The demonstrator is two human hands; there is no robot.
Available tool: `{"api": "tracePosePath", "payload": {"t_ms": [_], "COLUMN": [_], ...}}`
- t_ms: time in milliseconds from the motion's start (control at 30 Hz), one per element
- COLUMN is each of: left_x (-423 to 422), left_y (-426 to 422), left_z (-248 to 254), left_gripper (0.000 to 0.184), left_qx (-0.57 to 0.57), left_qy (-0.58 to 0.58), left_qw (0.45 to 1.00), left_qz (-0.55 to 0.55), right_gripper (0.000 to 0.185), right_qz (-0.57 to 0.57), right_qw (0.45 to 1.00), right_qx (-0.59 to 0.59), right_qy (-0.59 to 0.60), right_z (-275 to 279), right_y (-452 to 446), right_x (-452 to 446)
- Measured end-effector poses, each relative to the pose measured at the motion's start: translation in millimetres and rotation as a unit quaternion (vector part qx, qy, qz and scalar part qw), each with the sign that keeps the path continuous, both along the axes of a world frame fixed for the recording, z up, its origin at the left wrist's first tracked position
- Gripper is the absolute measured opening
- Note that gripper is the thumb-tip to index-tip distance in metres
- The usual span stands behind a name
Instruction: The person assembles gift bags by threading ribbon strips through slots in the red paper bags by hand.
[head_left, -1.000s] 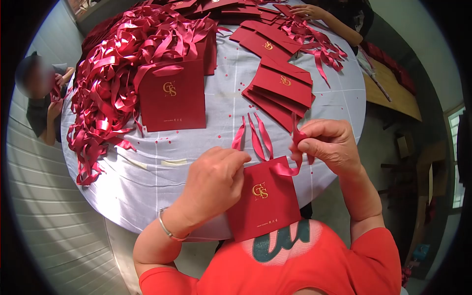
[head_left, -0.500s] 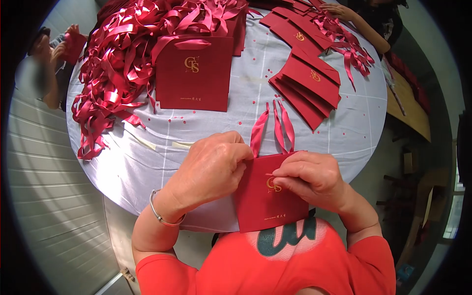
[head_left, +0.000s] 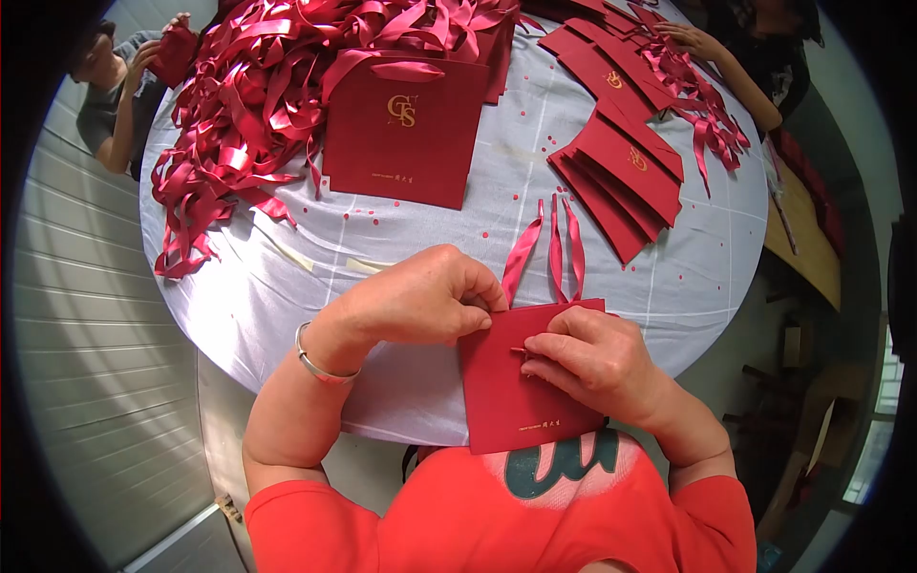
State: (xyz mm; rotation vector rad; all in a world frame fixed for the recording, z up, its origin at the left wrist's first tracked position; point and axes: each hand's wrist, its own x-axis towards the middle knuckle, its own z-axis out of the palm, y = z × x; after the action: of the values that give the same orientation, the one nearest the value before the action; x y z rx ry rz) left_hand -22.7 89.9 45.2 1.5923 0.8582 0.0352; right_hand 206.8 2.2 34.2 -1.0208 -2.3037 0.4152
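Note:
A red paper gift bag (head_left: pixel 492 396) with gold print leans against my front at the table's near edge. My left hand (head_left: pixel 430 294) is closed on its top left corner, thumb and fingers pinching the edge. In front of the bag's face, my right hand (head_left: pixel 597 361) pinches the narrow end of a pink-red ribbon (head_left: pixel 519 350); most of that piece is hidden by the fingers. Several loose ribbon strands (head_left: pixel 523 258) extend from the bag's top edge onto the white cloth.
A heap of ribbons (head_left: pixel 239 124) and a standing stack of ribboned bags (head_left: pixel 401 143) cover the table's far left. Flat red bags (head_left: pixel 621 181) lie fanned at right. Two other people work across the table, one hand (head_left: pixel 693 40) by more ribbons. Red dots speckle the tablecloth (head_left: pixel 420 229).
My right hand has shifted slightly left and down over the bag's face, covering the gold logo. The view has swung slightly left. At far left, another person's raised hands and red item show more fully.

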Motion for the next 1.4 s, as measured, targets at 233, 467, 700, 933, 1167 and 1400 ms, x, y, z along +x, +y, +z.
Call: {"api": "tracePosePath", "payload": {"t_ms": [233, 467, 700, 933, 1167, 1400], "left_x": [-1, 0, 1, 1, 4, 7], "left_y": [-5, -3, -5, -7, -10, -12], "left_z": [-15, -4, -7, -8, -9, -13], "left_gripper": [0.015, 0.012, 0.012, 0.012, 0.014, 0.014], "left_qx": [0.08, 0.007, 0.008, 0.013, 0.021, 0.02], "left_qy": [-0.061, -0.014, -0.023, -0.031, -0.049, -0.037], "left_qw": [0.995, 1.0, 1.0, 0.999, 0.998, 0.998], "left_qz": [0.004, 0.002, 0.008, 0.018, 0.031, 0.047], "right_gripper": [0.017, 0.016, 0.015, 0.012, 0.015, 0.007], "right_qz": [-0.01, -0.021, -0.014, 0.013, -0.005, -0.06], "right_qw": [1.0, 0.998, 0.997, 0.993, 0.981, 0.95], "right_qx": [0.011, 0.066, 0.075, 0.1, 0.065, 0.059], "right_qy": [0.003, 0.012, -0.011, -0.056, -0.184, -0.299], "right_z": [4, -4, -7, -4, 13, 17], "right_y": [-4, 3, 5, 5, -2, -9], "right_x": [-3, -17, -20, -24, -34, -59]}}
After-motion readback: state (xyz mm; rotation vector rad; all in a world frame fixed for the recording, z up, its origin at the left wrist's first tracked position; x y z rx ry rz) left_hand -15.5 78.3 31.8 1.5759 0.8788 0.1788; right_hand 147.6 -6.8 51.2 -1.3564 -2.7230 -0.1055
